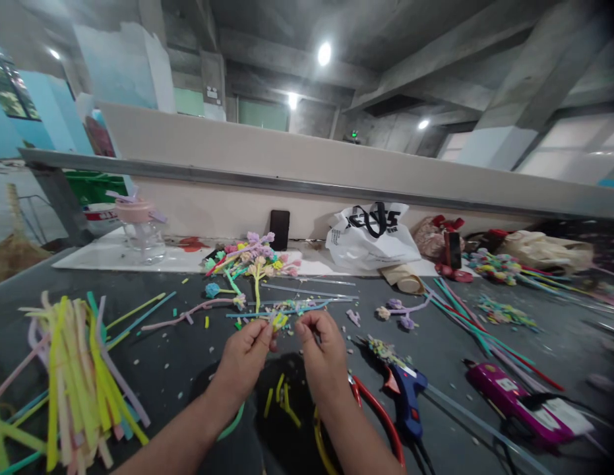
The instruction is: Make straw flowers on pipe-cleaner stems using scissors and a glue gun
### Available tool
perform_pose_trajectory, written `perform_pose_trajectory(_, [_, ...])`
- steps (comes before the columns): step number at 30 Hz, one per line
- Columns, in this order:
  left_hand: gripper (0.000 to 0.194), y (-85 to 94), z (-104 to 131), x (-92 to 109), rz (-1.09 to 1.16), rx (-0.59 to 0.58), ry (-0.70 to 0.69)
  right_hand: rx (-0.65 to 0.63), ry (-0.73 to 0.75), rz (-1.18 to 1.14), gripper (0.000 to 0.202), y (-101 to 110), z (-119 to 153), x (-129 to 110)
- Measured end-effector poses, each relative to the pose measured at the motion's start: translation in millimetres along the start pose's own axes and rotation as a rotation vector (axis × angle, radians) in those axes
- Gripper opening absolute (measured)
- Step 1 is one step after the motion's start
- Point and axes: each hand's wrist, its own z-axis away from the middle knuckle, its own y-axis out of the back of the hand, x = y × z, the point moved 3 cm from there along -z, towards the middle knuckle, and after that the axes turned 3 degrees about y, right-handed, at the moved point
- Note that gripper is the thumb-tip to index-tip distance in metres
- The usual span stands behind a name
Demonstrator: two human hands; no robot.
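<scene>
My left hand [250, 346] is closed in a pinch at the middle of the dark table [188, 376], holding a small yellow and lilac craft piece [279, 321] at its fingertips. Just to the right, my right hand [322, 343] has its fingers curled together beside the piece, apart from my left hand; what they hold, if anything, is too small to tell. Short yellow pieces [283, 400] lie between my forearms. Behind my hands is a pile of colourful fuzzy flowers [254, 254].
Fuzzy stems [74, 382] are bundled at left. A blue glue gun [408, 396], red-handled pliers [380, 412] and a magenta tool [514, 402] lie at right. Behind stand a lidded jar [141, 231], a phone [279, 229] and a white bag [370, 241].
</scene>
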Motion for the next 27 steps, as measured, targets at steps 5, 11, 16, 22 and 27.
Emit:
perform_pose_trajectory(5, [0.030,-5.4,-0.5,-2.4,0.305,-0.185,0.160,0.008,-0.076,-0.066,0.005,-3.1,0.8,7.9])
perform_pose_trajectory(11, [0.021,-6.8,3.3,0.9,0.642,-0.401,0.326,-0.005,-0.036,-0.092,0.009,-6.0,3.0,1.3])
perform_pose_trajectory(16, [0.023,-6.4,2.0,-0.9,0.673,-0.409,0.347,-0.049,-0.034,-0.110,0.013,-6.6,3.8,-6.3])
perform_pose_trajectory(22, [0.022,-6.8,3.1,0.3,0.661,-0.463,0.328,-0.059,-0.075,-0.099,0.016,-8.8,5.3,-3.5])
perform_pose_trajectory(27, [0.022,-4.6,4.4,3.9,0.617,-0.521,0.333,-0.085,-0.008,-0.027,0.013,-7.6,4.5,-3.4])
